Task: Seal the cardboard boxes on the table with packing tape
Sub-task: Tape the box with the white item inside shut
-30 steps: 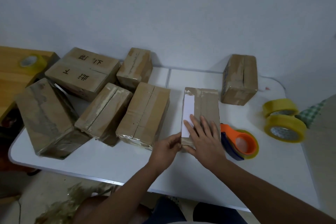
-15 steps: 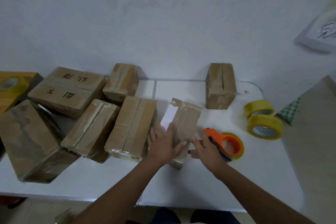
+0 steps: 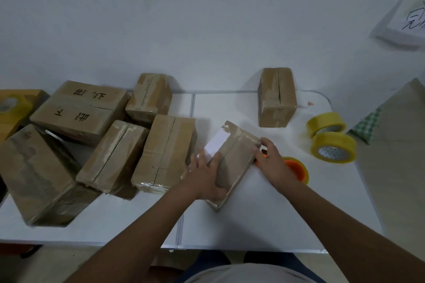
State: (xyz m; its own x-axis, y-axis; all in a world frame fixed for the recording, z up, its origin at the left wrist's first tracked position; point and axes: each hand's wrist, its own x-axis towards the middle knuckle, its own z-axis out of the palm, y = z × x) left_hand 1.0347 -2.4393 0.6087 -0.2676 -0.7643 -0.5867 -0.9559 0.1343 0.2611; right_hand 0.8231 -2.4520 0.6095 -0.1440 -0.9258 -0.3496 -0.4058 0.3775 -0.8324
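A small taped cardboard box (image 3: 236, 154) with a white label lies skewed on the white table (image 3: 264, 220) in front of me. My left hand (image 3: 207, 177) grips its near left end, thumb over the top. My right hand (image 3: 270, 158) holds the box's far right corner with curled fingers. Just behind that hand sits the orange tape dispenser (image 3: 295, 169), partly hidden. Two yellow tape rolls (image 3: 333, 147) stand at the right.
Several more cardboard boxes crowd the table's left half, the nearest one (image 3: 165, 154) almost touching my left hand. Another box (image 3: 277, 96) stands alone by the wall. A tape roll (image 3: 10, 108) rests on a wooden surface at far left.
The box has swung further clockwise. My right hand moved off the table by the dispenser onto the box's right corner. My left hand stayed on the box's near end.
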